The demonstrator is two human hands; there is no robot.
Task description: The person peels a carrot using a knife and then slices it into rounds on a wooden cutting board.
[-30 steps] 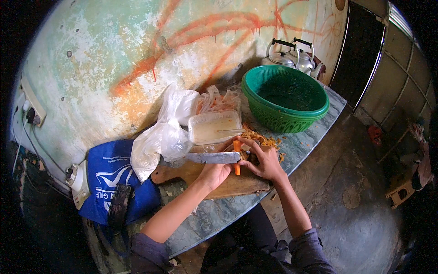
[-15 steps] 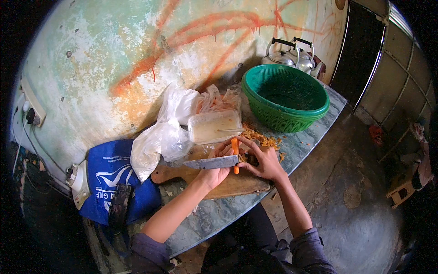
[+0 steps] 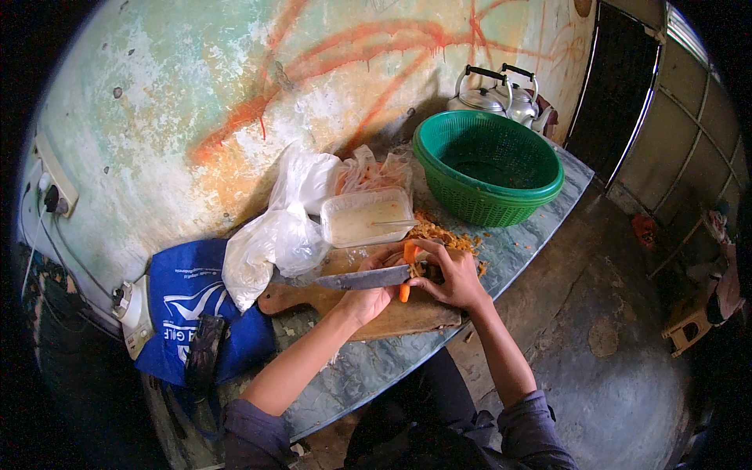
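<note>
"A peeling wall [image 3: 180, 94], left?"
"Yes, behind a marbled table [image 3: 333, 392]."
"The hands?"
"The left hand [image 3: 374, 296] grasps a carrot [image 3: 404, 294] above the wooden board [image 3: 411, 323]; the right hand [image 3: 458, 283] grips a knife [image 3: 364, 279]."
"Farther right?"
"Green basket [image 3: 489, 205], then grey floor [image 3: 572, 392]."

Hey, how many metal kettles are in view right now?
2. The first kettle stands behind the green basket; the second kettle is just right of the first, partly hidden. More could be behind the basket.

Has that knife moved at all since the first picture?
Yes, slightly: judged against the white plastic tub, the free end of the knife now lies lower in the view, farther from the tub.
</note>
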